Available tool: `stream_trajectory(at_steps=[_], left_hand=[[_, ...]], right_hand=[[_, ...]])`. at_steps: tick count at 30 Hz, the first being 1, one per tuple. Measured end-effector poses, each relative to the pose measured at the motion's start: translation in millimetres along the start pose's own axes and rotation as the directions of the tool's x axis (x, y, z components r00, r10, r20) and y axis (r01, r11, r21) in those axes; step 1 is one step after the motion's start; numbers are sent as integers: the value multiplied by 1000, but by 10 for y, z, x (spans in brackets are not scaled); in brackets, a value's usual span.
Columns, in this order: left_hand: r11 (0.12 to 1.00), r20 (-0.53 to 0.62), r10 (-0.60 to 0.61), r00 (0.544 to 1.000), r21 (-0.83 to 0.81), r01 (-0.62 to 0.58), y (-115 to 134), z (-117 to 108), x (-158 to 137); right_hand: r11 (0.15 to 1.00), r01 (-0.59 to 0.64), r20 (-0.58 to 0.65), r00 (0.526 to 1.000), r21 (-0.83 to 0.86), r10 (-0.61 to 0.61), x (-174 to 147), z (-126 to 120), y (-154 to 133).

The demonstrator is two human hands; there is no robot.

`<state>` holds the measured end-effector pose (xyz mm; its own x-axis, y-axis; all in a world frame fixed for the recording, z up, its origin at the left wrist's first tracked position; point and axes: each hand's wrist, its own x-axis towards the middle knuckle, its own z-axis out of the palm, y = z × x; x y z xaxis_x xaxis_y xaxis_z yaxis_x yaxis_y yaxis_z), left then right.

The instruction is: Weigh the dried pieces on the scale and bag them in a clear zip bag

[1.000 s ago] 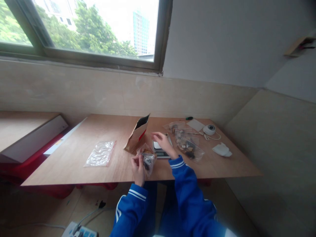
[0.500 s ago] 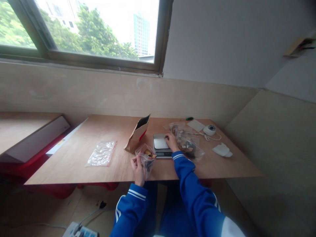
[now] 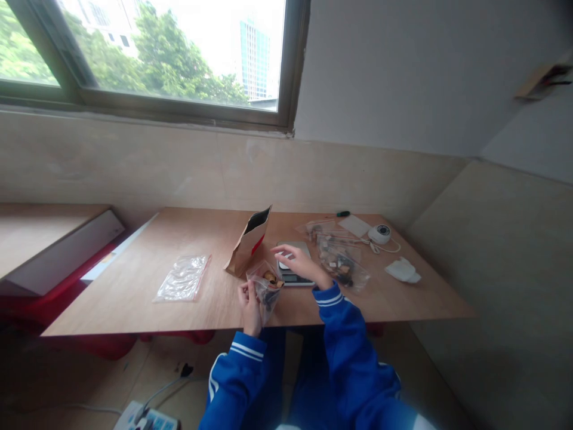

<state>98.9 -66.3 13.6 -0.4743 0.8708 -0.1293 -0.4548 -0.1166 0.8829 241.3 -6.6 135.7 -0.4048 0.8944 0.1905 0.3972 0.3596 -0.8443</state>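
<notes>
My left hand holds up a small clear zip bag with brown and dark pieces inside, near the table's front edge. My right hand hovers over a small digital scale, fingers spread and pointing left toward the bag's open mouth; whether it pinches anything is too small to tell. A brown paper pouch with a red label stands open just behind the bag. Several clear bags of mixed pieces lie right of the scale.
An empty clear zip bag lies on the left of the wooden table. At the back right are a white card, a round white device with a cord, a green-tipped pen and crumpled white tissue. A power strip lies on the floor.
My right hand went right to the bags beside the scale, then came back left over the scale toward the held bag. My left hand kept the bag almost still.
</notes>
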Motion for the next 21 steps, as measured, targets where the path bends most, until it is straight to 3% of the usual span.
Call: stream_trajectory(at_steps=[2, 7, 14, 21], left_hand=[[1000, 12, -12, 1000, 24, 11, 20, -25, 31], [999, 58, -46, 997, 10, 45, 102, -26, 76], [994, 213, -101, 972, -26, 109, 237, 49, 6], [969, 407, -194, 893, -64, 239, 224, 40, -32]], right_hand=[[1000, -5, 9, 1000, 25, 4, -68, 2, 43], [999, -16, 189, 982, 37, 9, -308, 20, 75], [994, -26, 57, 998, -107, 32, -355, 121, -45], [984, 75, -100, 991, -160, -92, -305, 224, -135]])
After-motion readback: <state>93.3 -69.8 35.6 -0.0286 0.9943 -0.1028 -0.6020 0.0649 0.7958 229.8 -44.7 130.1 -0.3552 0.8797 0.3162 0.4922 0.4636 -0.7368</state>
